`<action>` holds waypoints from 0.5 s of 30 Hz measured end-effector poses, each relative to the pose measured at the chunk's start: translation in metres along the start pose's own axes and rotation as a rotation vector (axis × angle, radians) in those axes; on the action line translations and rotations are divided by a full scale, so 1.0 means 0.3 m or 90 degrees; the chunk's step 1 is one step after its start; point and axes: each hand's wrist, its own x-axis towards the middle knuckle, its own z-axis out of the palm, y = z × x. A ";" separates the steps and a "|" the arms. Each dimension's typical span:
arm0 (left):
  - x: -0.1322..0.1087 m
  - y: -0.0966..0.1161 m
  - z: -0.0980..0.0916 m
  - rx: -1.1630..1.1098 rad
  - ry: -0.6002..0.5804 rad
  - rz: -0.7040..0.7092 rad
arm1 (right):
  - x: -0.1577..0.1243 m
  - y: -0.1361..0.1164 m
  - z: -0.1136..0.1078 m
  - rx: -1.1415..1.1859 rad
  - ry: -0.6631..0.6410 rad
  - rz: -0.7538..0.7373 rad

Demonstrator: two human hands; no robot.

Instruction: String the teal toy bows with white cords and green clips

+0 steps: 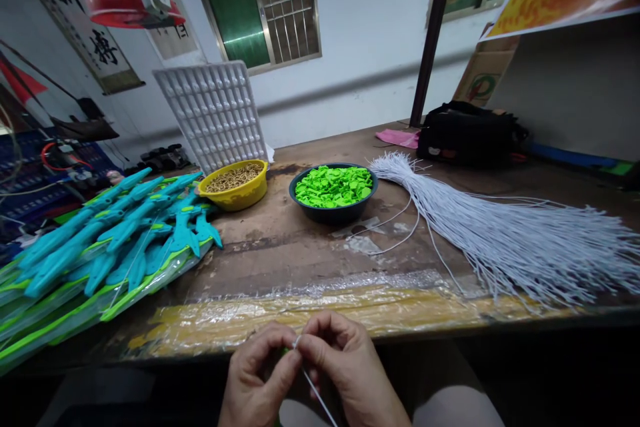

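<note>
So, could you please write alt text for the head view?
A person's left hand and right hand hold a white cord before a worktable. On it are a yellow bowl of golden rings, a dark bowl of green pieces, turquoise parts at left and a bundle of white cords at right.

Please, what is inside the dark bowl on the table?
Small bright green pieces fill the dark bowl up to its rim. They cover its bottom, so whatever lies deeper cannot be seen.

Behind the far edge of the desk [280,247], a white wall [370,33] holds two windows [235,3]; a red lamp [113,3] hangs high towards the left end.
</note>
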 end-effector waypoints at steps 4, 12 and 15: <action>-0.012 -0.009 0.023 -0.025 0.017 -0.026 | -0.010 0.004 -0.041 -0.069 -0.062 -0.016; 0.012 0.009 -0.007 -0.105 -0.110 -0.117 | -0.037 -0.036 -0.099 -0.539 -0.095 -0.484; 0.027 0.024 -0.022 -0.145 -0.201 -0.163 | -0.043 -0.066 -0.085 -0.655 -0.153 -0.694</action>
